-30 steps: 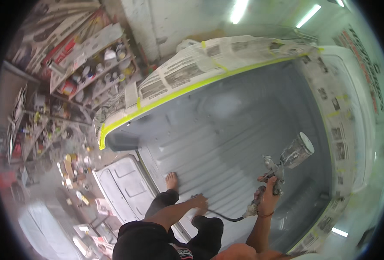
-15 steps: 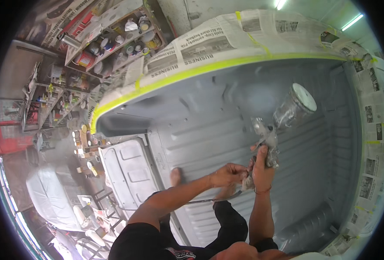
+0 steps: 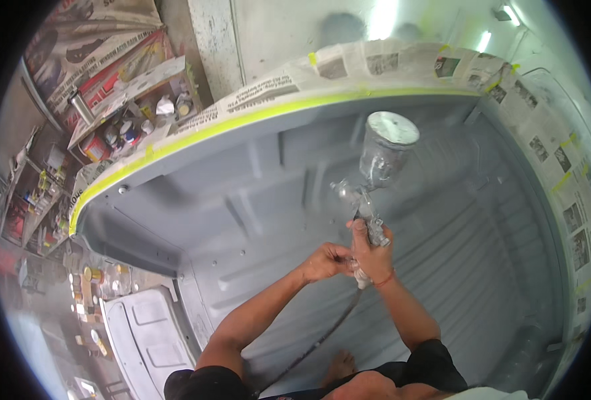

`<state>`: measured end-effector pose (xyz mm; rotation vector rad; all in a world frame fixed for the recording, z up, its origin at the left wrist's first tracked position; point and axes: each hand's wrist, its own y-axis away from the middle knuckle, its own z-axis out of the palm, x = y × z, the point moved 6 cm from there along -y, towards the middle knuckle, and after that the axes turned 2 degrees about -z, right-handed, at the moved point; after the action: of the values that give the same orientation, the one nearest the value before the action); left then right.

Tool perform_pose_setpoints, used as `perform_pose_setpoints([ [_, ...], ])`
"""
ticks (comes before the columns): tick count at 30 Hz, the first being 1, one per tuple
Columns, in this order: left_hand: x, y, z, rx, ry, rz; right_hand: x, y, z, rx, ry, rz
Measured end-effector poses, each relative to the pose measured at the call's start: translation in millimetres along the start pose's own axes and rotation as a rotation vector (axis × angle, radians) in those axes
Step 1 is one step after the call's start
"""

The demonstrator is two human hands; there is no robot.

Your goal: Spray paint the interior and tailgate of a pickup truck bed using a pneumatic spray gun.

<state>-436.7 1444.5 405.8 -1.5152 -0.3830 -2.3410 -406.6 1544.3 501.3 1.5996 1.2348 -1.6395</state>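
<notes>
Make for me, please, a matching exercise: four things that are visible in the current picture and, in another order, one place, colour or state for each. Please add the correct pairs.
Column 1
1. Right hand
2. Tape
3. Hose
4. Cup

Column 2
A. Dark, leading down from the spray gun
B. Topped with a pale round lid
C. Closed around the spray gun
D. Bright yellow, along the upper edge of the grey truck bed

Right pairs: 1-C; 2-D; 3-A; 4-B
</notes>
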Motion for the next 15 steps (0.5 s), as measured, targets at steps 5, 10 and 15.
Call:
perform_pose_setpoints([
  [5, 22, 3, 28, -0.104, -0.158, -0.033, -32, 7, -16, -0.042, -0.056, 0.032],
  [10, 27, 14, 39, -0.027, -0.197, -0.052, -41, 14, -23, -0.003, -0.200, 0.100],
  [15, 20, 20, 47, 0.102, -0.239, 0.011, -46, 15, -19, -0.074, -0.184, 0.186],
])
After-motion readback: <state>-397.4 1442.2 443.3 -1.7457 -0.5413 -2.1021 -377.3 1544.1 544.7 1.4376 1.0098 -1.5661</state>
